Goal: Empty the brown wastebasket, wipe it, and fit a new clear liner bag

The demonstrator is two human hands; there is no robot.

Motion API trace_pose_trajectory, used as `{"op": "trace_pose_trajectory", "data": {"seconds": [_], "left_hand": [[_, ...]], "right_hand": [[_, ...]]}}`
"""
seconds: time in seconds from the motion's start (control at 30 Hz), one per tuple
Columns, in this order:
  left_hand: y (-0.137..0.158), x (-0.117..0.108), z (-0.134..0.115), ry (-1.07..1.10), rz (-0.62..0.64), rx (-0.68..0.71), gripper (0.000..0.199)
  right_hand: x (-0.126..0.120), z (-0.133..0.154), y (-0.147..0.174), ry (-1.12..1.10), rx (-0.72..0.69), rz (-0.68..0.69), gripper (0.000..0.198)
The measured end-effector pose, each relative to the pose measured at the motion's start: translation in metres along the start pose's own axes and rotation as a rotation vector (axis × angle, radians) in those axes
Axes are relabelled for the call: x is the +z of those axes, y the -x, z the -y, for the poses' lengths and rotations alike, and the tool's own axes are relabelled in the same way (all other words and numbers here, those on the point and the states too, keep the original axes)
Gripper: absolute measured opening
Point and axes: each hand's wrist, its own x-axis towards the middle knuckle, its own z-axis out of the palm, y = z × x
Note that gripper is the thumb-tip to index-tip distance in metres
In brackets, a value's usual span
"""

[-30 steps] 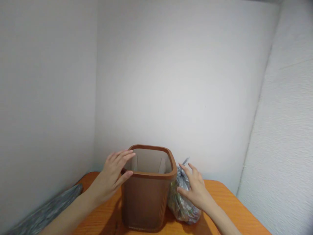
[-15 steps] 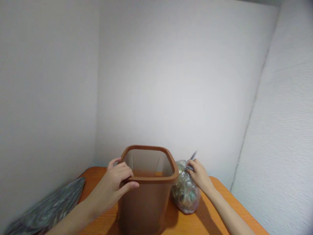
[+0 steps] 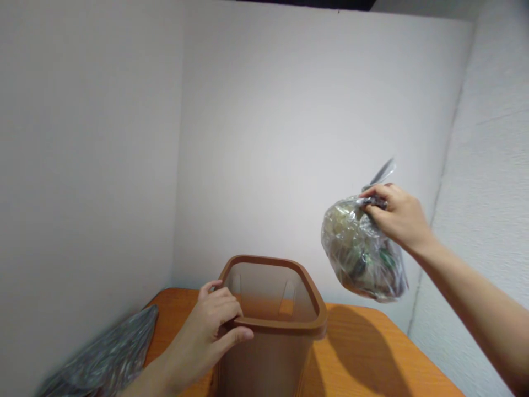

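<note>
A brown, see-through plastic trash bin point(image 3: 264, 358) stands on the table, its mouth facing up. My left hand point(image 3: 215, 325) grips the near left corner of its rim, thumb outside and fingers over the edge. To the right, my right hand point(image 3: 392, 212) pinches the gathered neck of a clear plastic bag of trash point(image 3: 359, 253). That bag hangs in the air above the table, right of the bin and higher than its rim. Yellowish, brown and green contents show through the film, but I cannot make out what they are.
On the left side of the table lies a dark grey plastic bag point(image 3: 111, 353), flat and crumpled. The orange wooden table point(image 3: 351, 342) ends against white walls point(image 3: 264, 138) at the back and sides. The raised bag casts a shadow on the tabletop.
My right hand has lifted the clear bag off the table, up and to the right. My left hand stays on the bin's rim. The camera view has shifted slightly.
</note>
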Motion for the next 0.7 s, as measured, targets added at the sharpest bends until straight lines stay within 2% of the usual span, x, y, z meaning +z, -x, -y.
{"op": "trace_pose_trajectory", "data": {"seconds": [0.13, 0.3, 0.37, 0.47, 0.6, 0.7], "left_hand": [[0.0, 0.0, 0.001, 0.001, 0.001, 0.002, 0.035], [0.001, -0.006, -0.005, 0.009, 0.029, -0.038, 0.031], [0.005, -0.01, -0.008, 0.033, 0.01, -0.047, 0.024], [0.014, -0.016, -0.006, 0.032, -0.111, -0.057, 0.016], [0.023, -0.027, 0.002, 0.027, -0.253, -0.106, 0.02], [0.014, -0.039, 0.005, 0.057, -0.304, -0.143, 0.023]], "right_hand": [[-0.002, 0.035, -0.04, -0.103, -0.022, -0.082, 0.017], [0.036, 0.066, -0.06, -0.34, 0.051, -0.081, 0.012], [0.055, 0.078, -0.056, -0.46, 0.087, -0.056, 0.015], [0.079, 0.094, -0.039, -0.564, 0.108, 0.028, 0.017], [0.099, 0.107, -0.003, -0.596, 0.069, 0.205, 0.019], [0.108, 0.113, 0.025, -0.625, 0.024, 0.335, 0.023]]}}
